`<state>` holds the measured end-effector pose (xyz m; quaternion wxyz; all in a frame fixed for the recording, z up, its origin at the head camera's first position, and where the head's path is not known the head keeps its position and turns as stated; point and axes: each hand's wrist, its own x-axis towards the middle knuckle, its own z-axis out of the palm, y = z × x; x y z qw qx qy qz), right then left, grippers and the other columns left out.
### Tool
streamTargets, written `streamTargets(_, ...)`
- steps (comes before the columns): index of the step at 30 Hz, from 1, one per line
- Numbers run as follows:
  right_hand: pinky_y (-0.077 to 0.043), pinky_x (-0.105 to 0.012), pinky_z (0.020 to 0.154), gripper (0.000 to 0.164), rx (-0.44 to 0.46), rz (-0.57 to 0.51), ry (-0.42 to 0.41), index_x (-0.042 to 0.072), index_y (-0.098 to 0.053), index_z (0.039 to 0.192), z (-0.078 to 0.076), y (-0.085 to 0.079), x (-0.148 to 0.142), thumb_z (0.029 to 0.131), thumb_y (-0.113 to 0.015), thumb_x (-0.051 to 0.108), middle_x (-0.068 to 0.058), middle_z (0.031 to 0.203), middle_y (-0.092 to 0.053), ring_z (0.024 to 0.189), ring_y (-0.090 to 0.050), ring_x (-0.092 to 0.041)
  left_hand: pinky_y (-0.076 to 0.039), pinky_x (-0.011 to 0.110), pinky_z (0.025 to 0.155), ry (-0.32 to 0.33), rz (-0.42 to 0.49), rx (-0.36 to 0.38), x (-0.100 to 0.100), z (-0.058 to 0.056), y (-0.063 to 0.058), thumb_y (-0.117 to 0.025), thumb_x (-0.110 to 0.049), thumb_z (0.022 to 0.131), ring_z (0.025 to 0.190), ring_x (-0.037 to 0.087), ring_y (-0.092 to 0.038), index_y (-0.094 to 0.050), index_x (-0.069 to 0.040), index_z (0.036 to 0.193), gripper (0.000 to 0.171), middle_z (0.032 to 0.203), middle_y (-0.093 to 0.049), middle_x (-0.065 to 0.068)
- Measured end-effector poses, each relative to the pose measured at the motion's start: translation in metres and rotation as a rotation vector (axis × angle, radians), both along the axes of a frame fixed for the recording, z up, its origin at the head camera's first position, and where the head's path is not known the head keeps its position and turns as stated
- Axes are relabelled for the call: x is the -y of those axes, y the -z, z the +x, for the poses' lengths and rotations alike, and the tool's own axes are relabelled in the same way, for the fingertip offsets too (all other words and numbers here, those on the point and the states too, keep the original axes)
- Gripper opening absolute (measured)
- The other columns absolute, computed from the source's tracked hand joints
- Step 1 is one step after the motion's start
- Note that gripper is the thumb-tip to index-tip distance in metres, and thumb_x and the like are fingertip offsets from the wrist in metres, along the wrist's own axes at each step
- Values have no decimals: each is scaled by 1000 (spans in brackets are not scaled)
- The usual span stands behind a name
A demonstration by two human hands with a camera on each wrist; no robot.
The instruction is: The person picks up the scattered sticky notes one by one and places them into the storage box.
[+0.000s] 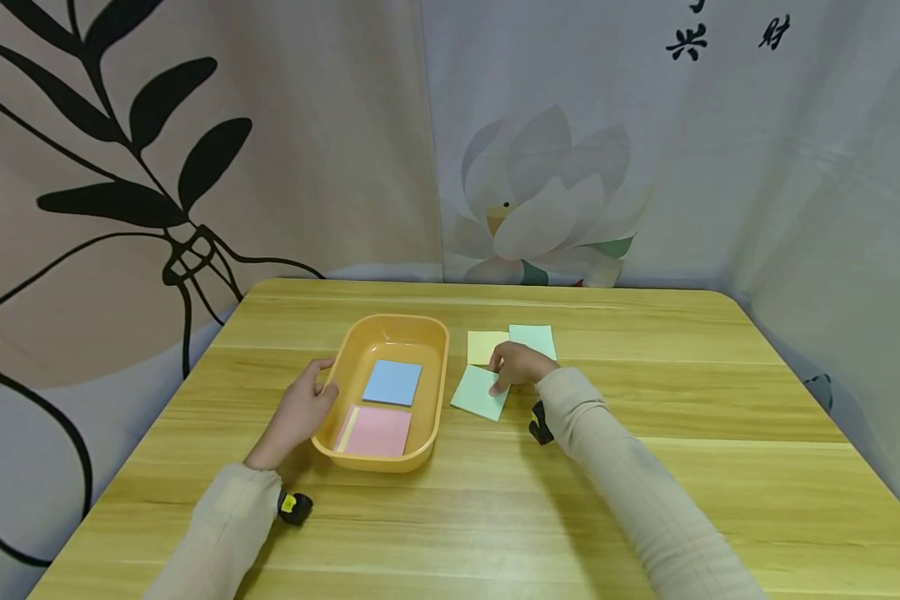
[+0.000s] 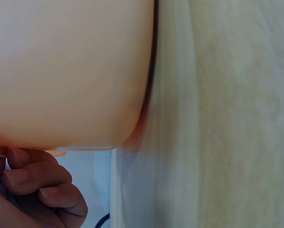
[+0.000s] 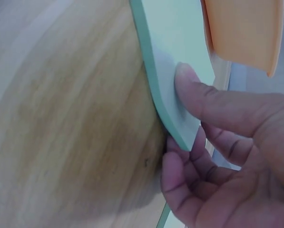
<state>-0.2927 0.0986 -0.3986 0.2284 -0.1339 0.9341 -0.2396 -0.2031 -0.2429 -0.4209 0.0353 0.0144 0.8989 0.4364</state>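
An orange plastic tray (image 1: 401,333) stands on the table, holding a blue sticky note pad (image 1: 392,382) and a pink sticky note pad (image 1: 381,432) with a pale yellow strip along its left side. My left hand (image 1: 300,412) grips the tray's left rim, its fingers curled in the left wrist view. Just right of the tray, my right hand (image 1: 523,365) pinches a light green sticky note pad (image 1: 474,392). The right wrist view shows the thumb (image 3: 191,85) on top and fingers beneath; the held edge bends up off the table.
Behind the right hand lie a yellow sticky note pad (image 1: 486,346) and another pale green pad (image 1: 532,337), side by side. The wooden table (image 1: 645,483) reaches back to a printed curtain (image 1: 360,133). Black wrist devices sit on both sleeves.
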Motion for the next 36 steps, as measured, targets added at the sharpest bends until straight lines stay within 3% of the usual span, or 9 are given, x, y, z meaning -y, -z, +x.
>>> streamTargets(11,-47,-28,65,30,71,-69,49,3,-59,104,-1,1,-2,79,-77,7,-10,106,-56,70,-52,-18,-46,32,49,-5,-3,-10,0,1,-1,-39,-17,102,53,20,-54,-25,-5,151,52,99,-66,26)
streamTargets(22,-52,-30,69,24,48,-55,26,2,-65,108,-2,-2,-2,86,-71,8,-12,106,-62,71,-56,-17,-41,29,45,-4,-15,-9,-1,3,-2,-39,-17,102,46,15,-42,-25,-6,151,52,82,-63,19)
streamTargets(36,-56,-28,73,28,64,-78,-36,-3,-63,120,-6,-3,-10,95,-58,8,-18,121,-61,74,-57,-13,-43,31,46,2,-9,-13,0,2,0,-39,-18,103,48,17,-48,-24,-6,151,52,105,-65,28)
